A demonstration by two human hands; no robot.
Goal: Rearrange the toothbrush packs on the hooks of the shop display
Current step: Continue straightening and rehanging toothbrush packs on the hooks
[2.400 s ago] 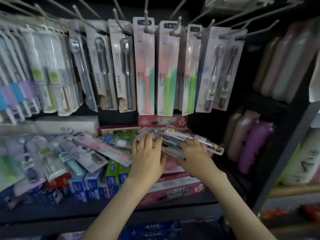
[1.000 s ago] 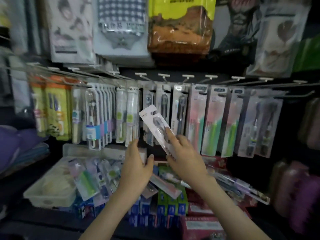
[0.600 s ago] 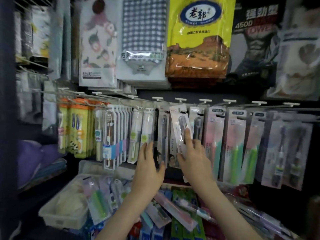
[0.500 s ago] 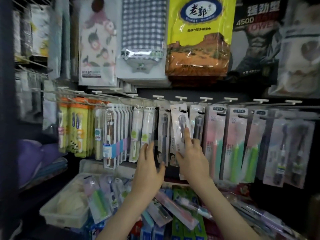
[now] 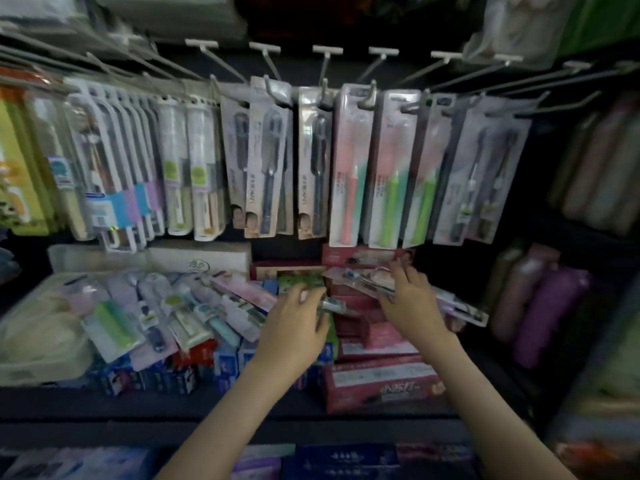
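Ok, left to right. Far left on the rail: yellow-green packs [image 5: 17, 174], then a dense row of clear toothbrush packs [image 5: 104, 168] with blue and purple labels, then white-and-green packs [image 5: 180, 168], all hanging from hooks [image 5: 325, 69].

Under them on the shelf: a white tub [image 5: 34, 362] at the left edge. Next to it, a loose pile of toothbrush packs [image 5: 166, 313] lies flat and overlapping, on top of blue toothpaste boxes [image 5: 156, 375].

Centre of the rail: dark-brush packs [image 5: 263, 168] hang upright, side by side.

Left hand [image 5: 294, 327] is low, at the right end of the loose pile, just beside a green box [image 5: 301, 282]. Grip is half curled, fingertips next to a small teal item (too blurred to name). Cannot tell if it holds anything.

Right of the dark ones hang a pink-brush pack [image 5: 349, 168] and green-brush packs [image 5: 391, 174]. Below those: stacked red boxes [image 5: 381, 379].

Right hand [image 5: 412, 303] is on a flat pack [image 5: 360, 278] lying across the top of the red boxes. Fingers are stretched over it, thumb at its near edge. Cannot tell whether that grip pinches the pack or only rests on it.

Further right: twin-brush packs [image 5: 478, 174] hang on the rail, then purple and pink bottles [image 5: 543, 306] stand on the side shelving
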